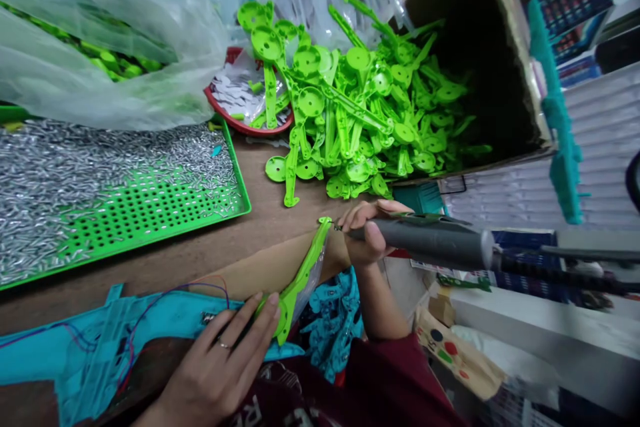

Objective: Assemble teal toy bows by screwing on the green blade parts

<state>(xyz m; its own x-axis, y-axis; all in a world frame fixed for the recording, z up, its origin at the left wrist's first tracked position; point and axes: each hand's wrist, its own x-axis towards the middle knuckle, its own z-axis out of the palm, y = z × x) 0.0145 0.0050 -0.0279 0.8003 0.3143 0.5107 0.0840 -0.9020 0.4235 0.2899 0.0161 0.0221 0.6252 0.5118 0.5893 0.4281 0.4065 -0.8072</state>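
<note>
My left hand holds the round end of a long lime-green plastic part, its fingers pressed over the disc. The part lies slantwise, with a translucent piece along its right side. In my right hand is a grey electric screwdriver, lying nearly level with its cord running off to the right. Its bit points at the narrow far end of the green part; whether they touch I cannot tell. Under and beside my left hand lies a turquoise plastic gun-shaped shell with red and blue wires.
A green tray full of small screws sits at left. Loose lime-green parts spill from a cardboard box. Nearby stand a red bowl and a plastic bag. Turquoise parts are piled close to my body.
</note>
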